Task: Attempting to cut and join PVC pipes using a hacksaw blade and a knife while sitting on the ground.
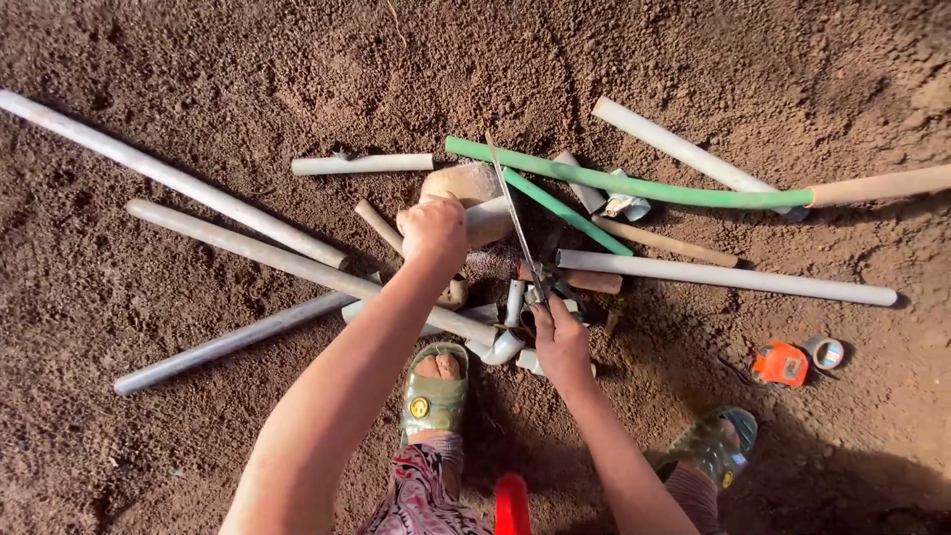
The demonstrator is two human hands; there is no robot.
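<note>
Hacksaw (pixel 515 213) mid-cut: right hand (pixel 561 342) gripped its handle, left hand (pixel 433 230) clamped a short grey pipe (pixel 487 216) (resting on stone (pixel 461 183)); next stroke needs steady hold.

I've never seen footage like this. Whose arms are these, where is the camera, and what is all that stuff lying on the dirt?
There is no machine here: a person wears a camera on the head, so you look straight down at their own arms and sandalled feet. The left hand presses on a short grey pipe piece lying against a stone. The right hand grips a hacksaw, its blade slanting away across the pile. Around them on the bare soil lie long grey pipes, a green pipe and an orange tape measure beside a small roll of tape.
</note>
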